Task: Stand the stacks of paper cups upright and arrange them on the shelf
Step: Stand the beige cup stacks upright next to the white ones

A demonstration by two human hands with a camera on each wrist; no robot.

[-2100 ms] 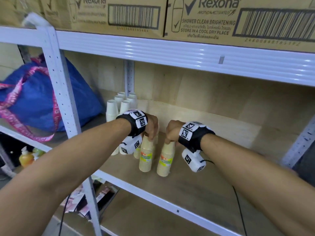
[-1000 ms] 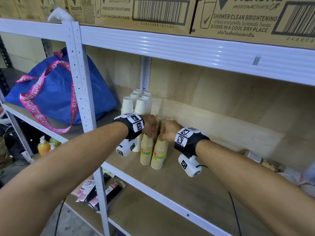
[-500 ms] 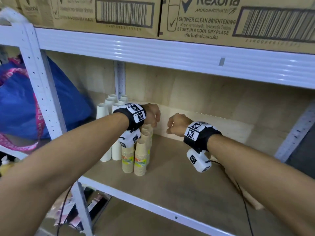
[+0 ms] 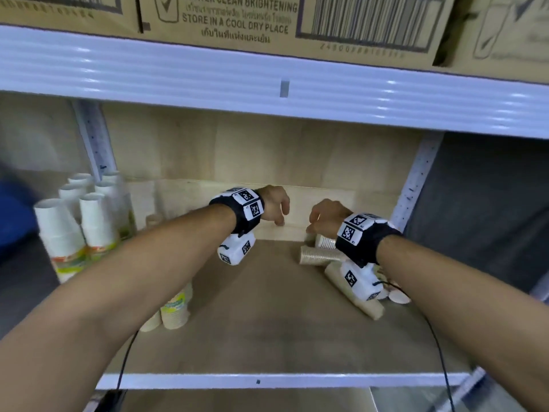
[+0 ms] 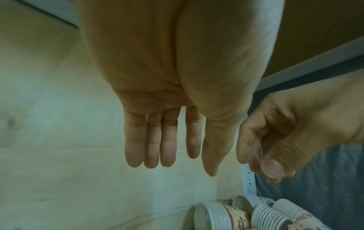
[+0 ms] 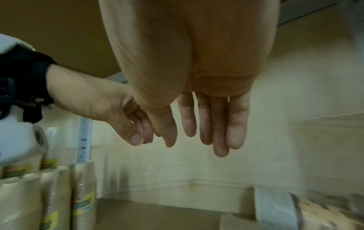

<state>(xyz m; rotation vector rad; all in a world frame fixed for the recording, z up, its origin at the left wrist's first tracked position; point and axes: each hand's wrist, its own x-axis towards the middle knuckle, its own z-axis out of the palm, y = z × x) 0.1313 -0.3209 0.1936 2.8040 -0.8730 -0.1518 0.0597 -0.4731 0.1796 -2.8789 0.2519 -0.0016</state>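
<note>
Left hand (image 4: 274, 203) and right hand (image 4: 325, 215) both empty, fingers loosely extended above wooden shelf board (image 4: 267, 331), toppled beige paper-cup stacks (image 4: 319, 254) right, partly hidden by right wrist, upright white and beige cup stacks (image 4: 75, 230) left.

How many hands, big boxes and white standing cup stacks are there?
Hands: 2, the left hand and the right hand
Boxes: 3
White standing stacks: 6
Total: 11
</note>
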